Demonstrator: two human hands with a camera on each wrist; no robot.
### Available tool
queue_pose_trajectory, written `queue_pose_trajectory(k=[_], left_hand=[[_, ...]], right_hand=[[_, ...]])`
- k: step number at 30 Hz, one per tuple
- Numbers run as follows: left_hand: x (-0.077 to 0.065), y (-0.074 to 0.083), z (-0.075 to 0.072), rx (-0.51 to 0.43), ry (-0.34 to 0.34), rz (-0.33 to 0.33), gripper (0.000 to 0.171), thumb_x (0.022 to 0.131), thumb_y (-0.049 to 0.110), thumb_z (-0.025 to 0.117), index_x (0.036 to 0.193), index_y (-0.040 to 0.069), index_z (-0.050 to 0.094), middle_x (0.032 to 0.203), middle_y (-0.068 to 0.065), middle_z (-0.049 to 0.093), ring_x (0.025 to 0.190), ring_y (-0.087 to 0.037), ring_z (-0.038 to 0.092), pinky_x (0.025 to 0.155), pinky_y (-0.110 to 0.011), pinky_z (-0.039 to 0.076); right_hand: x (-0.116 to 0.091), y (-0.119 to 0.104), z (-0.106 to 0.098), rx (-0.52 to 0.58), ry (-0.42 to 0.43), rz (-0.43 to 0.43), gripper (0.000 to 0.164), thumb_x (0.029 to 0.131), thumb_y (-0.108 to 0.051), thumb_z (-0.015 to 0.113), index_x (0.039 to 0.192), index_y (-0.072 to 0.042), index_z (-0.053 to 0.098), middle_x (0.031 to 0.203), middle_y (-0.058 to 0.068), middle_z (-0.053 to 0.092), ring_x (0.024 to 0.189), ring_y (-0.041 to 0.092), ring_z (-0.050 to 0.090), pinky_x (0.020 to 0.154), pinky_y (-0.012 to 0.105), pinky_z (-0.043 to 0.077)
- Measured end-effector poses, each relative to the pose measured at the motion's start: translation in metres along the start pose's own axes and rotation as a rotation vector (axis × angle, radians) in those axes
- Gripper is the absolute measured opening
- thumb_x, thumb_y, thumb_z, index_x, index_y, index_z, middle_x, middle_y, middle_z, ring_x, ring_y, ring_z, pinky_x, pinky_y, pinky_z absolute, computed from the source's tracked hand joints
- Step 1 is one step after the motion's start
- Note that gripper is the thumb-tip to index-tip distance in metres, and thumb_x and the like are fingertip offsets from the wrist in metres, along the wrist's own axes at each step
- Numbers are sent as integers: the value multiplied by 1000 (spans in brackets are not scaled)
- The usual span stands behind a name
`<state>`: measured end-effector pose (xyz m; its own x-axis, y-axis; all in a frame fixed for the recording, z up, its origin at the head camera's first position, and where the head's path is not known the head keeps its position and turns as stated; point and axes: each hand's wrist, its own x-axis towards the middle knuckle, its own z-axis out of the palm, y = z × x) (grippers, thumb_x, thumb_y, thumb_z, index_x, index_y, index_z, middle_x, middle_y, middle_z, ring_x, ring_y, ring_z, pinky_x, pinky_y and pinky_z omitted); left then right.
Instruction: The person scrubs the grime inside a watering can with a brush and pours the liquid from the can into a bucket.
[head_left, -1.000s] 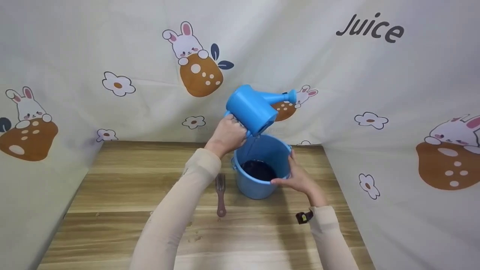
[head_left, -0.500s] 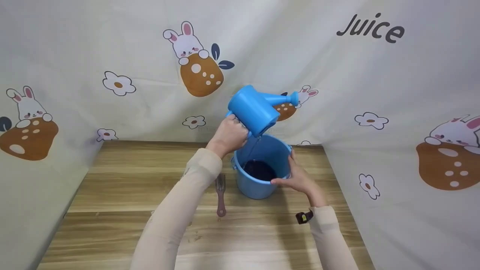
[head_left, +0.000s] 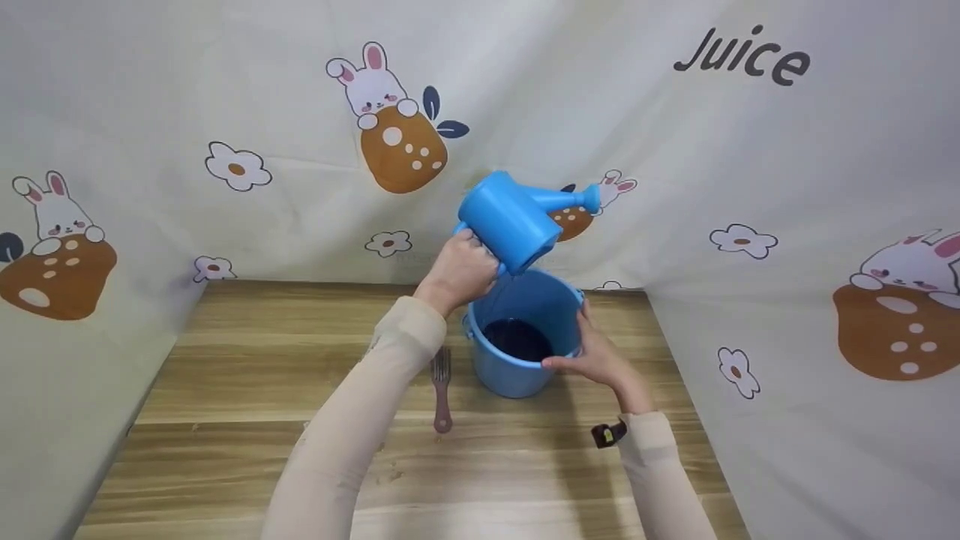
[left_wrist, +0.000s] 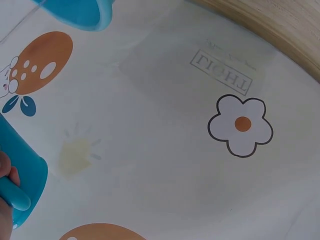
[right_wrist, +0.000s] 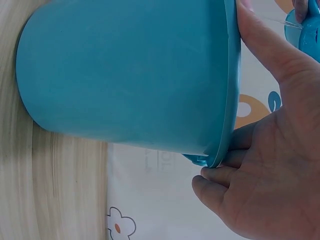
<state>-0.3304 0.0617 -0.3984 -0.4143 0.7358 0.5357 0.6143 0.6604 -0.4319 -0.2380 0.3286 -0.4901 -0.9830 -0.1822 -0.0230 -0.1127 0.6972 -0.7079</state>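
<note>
My left hand (head_left: 459,271) grips the handle of a blue watering can (head_left: 512,221), tilted with its open top low and its spout toward the right. A thin stream of water (head_left: 495,298) falls from the can's mouth into a blue bucket (head_left: 513,379) standing upright on the table. Dark contents (head_left: 517,340) cover the bucket's bottom; what they are cannot be told. My right hand (head_left: 596,354) holds the bucket's right rim, thumb at the near side and fingers farther back. In the right wrist view the fingers (right_wrist: 220,177) bend against the rim by the handle's joint.
A small garden hand fork (head_left: 442,394) with metal tines and a brownish handle lies left of the bucket. Small crumbs and wet-looking spots (head_left: 391,472) dot the wooden table (head_left: 247,375). Printed cloth walls (head_left: 285,217) enclose the back and both sides.
The watering can has shifted slightly to the right along with my left hand. Its water stream looks thinner now. The bucket and my right hand have stayed in place.
</note>
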Motion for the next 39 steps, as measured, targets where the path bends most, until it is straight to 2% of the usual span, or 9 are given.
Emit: queue_pose_trajectory(k=[5, 14, 22, 33, 36, 39], left_hand=[[1, 1, 0, 7, -5, 5, 33, 89, 32, 68, 62, 14, 63, 61, 0, 65, 64, -15, 63, 75, -33, 48], [0, 4, -2, 20, -23, 25, 32, 89, 31, 67, 62, 15, 63, 61, 1, 64, 65, -15, 62, 75, -32, 47], [-1, 7, -2, 19, -45, 25, 34, 91, 30, 65, 61, 16, 62, 60, 1, 63, 64, -14, 62, 75, -31, 47], [0, 12, -8, -87, -187, 2, 42, 96, 36, 61, 60, 14, 60, 56, -1, 59, 60, -16, 60, 73, -33, 50], [1, 13, -11, -139, -240, -18, 44, 98, 36, 58, 62, 12, 60, 55, -2, 56, 60, -18, 59, 73, -34, 51], [2, 14, -12, -229, -292, -66, 45, 100, 35, 55, 63, 9, 58, 55, -3, 50, 62, -21, 58, 74, -36, 53]], right_hand=[[-1, 0, 0, -6, -2, 14, 127, 74, -53, 82, 159, -6, 1, 166, 20, -12, 153, 46, 4, 117, 65, 19], [0, 2, 0, 9, 4, -15, 125, 74, -48, 84, 159, -7, 2, 165, 22, -11, 153, 45, 7, 117, 65, 20], [0, 2, 1, 9, -8, 5, 126, 75, -51, 83, 159, -7, 0, 165, 20, -14, 153, 45, 5, 117, 65, 20], [0, 2, 1, 15, 3, -1, 125, 74, -49, 83, 159, -8, 1, 166, 20, -12, 153, 46, 8, 116, 66, 20], [0, 2, 1, 22, 4, 4, 125, 74, -48, 84, 159, -10, 1, 166, 19, -12, 153, 46, 9, 116, 66, 21], [-1, 1, 1, 26, 2, 11, 125, 74, -49, 83, 159, -11, 0, 166, 18, -12, 153, 45, 9, 116, 66, 21]])
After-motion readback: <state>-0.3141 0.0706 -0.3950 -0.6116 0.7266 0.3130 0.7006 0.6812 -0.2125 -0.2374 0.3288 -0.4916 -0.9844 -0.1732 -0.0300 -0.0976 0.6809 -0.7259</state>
